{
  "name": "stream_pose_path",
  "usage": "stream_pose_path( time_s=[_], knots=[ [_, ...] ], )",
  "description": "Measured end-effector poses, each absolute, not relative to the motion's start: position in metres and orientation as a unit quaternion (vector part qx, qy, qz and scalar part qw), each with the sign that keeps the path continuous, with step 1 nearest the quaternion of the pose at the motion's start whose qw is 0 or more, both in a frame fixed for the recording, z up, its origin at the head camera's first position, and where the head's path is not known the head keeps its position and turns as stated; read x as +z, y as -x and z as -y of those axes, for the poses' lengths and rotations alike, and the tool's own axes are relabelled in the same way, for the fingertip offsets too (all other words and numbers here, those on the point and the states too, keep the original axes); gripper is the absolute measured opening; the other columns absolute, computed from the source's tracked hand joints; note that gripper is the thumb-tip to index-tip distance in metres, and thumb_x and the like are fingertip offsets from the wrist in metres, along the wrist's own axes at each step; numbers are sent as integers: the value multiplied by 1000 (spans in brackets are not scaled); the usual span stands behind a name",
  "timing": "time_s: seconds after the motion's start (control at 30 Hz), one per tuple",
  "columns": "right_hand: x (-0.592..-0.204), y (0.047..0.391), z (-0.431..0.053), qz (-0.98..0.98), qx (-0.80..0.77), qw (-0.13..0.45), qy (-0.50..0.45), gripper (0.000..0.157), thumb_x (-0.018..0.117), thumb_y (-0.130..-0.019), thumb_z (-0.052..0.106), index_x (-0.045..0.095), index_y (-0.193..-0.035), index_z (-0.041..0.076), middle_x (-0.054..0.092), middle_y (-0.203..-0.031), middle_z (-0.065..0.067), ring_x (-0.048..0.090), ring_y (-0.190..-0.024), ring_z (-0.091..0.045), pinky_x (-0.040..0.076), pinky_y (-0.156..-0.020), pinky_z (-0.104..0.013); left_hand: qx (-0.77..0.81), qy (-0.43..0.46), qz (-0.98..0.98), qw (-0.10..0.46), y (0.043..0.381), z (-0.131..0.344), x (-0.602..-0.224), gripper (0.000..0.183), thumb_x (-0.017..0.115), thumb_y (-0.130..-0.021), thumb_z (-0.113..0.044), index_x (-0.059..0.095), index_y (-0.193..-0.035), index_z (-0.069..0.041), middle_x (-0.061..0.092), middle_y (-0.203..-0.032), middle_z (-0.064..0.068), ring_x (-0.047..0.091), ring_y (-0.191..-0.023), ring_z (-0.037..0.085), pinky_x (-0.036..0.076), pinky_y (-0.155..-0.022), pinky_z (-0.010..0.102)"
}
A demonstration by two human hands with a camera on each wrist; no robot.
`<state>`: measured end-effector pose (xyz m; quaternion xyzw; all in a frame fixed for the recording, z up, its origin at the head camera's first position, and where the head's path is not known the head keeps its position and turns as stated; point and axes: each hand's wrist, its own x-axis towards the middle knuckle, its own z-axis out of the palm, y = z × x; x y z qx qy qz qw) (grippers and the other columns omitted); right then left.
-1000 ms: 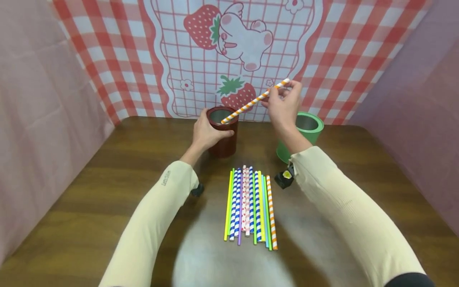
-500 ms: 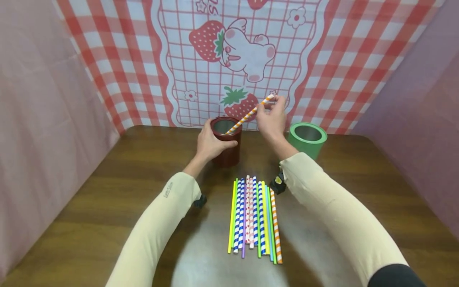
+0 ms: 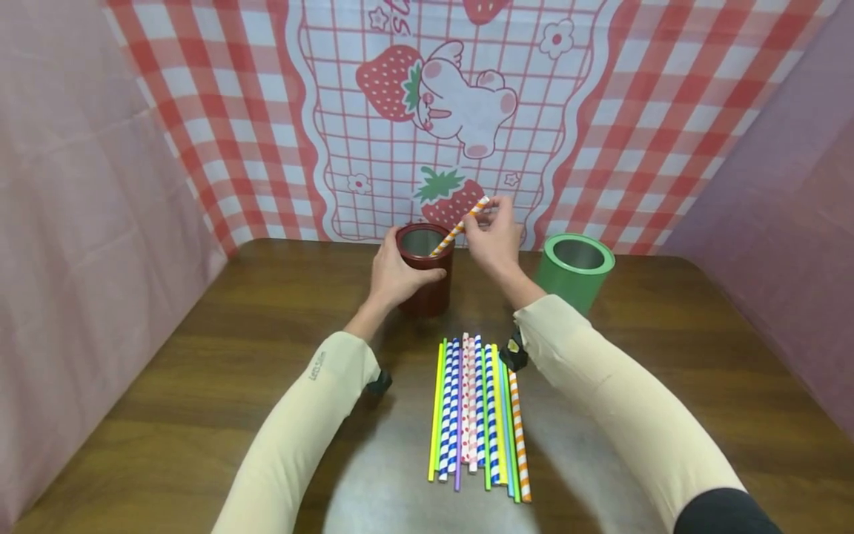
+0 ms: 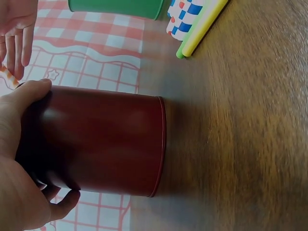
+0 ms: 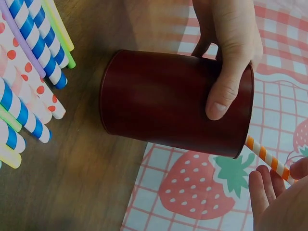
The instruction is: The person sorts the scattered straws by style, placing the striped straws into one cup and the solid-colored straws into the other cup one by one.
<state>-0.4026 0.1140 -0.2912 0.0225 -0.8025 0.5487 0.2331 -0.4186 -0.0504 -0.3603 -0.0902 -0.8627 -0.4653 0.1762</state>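
My left hand (image 3: 399, 276) grips a dark red canister (image 4: 96, 139) near its rim, thumb on the near side and fingers round the far side. The canister stands upright on the table with its mouth open. An orange-and-white striped straw (image 3: 460, 226) slants down into that mouth, its lower end inside. Near the straw's upper end, my right hand (image 3: 494, 233) pinches it between thumb and fingers. In the right wrist view, the straw (image 5: 267, 158) comes out past the canister's rim to the right fingers. Below the hands lies a row of straws (image 3: 467, 408) in several colours, some striped, some dotted.
A green canister (image 3: 577, 274) stands to the right of my right hand, with its mouth open. Behind it all hangs a red-and-white checked cloth (image 3: 640, 119) with strawberry prints. Pink cloth (image 3: 80, 185) walls off the left side. The wooden table (image 3: 220, 356) has a rounded far edge.
My right hand has moved left and down, lowering the straw's end into the red canister. My left hand still holds the canister. The head view has tilted up slightly.
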Motion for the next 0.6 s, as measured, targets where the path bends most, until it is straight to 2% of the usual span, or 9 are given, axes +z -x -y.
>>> stream_pose_path(
  time_s=[0.27, 0.6],
  knots=[
    [-298, 403, -114, 830, 509, 225, -27, 30, 61, -89, 13, 47, -114, 3, 71, -100, -16, 69, -90, -25, 51, -70, -28, -470, 90, 860, 179, 419, 48, -361, 111, 89, -60, -42, 29, -147, -8, 50, -135, 13, 50, -122, 28, 44, -99, 42],
    [-304, 405, -112, 836, 509, 199, -42, 32, 63, -87, 12, 52, -114, 0, 70, -103, -16, 68, -93, -26, 53, -81, -34, -478, 84, 856, 179, 418, 50, -364, 112, 89, -61, -42, 26, -149, -10, 48, -138, 12, 48, -125, 27, 43, -101, 42]
  ],
)
